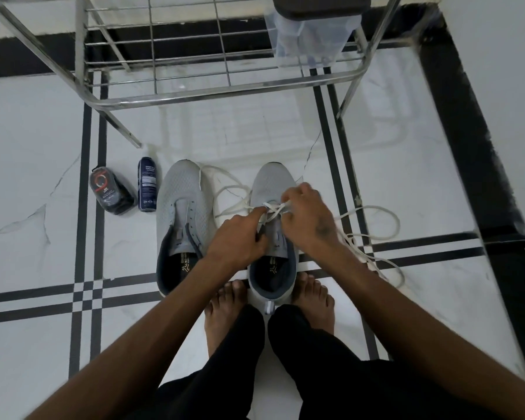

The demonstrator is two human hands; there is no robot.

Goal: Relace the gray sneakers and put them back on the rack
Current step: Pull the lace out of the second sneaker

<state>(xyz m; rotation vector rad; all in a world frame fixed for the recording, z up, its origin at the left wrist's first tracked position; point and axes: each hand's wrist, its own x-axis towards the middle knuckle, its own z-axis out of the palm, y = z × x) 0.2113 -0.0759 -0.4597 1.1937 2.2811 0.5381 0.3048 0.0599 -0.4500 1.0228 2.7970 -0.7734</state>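
Note:
Two gray sneakers stand side by side on the white floor, toes pointing away from me. The left sneaker [182, 213] has no lace in its eyelets. Over the right sneaker [270, 183] both my hands work a white lace [373, 219]. My left hand [240, 234] pinches the lace at the eyelets on the shoe's left side. My right hand [309, 216] grips the lace on the right side. Long loops of the lace trail over the floor to the right and between the shoes.
A metal shoe rack [212, 86] stands just beyond the sneakers, with a clear bag [309, 37] on its right side. A dark spray can [147, 184] and a small dark bottle [109, 192] stand left of the shoes. My bare feet [312, 301] flank the right sneaker's heel.

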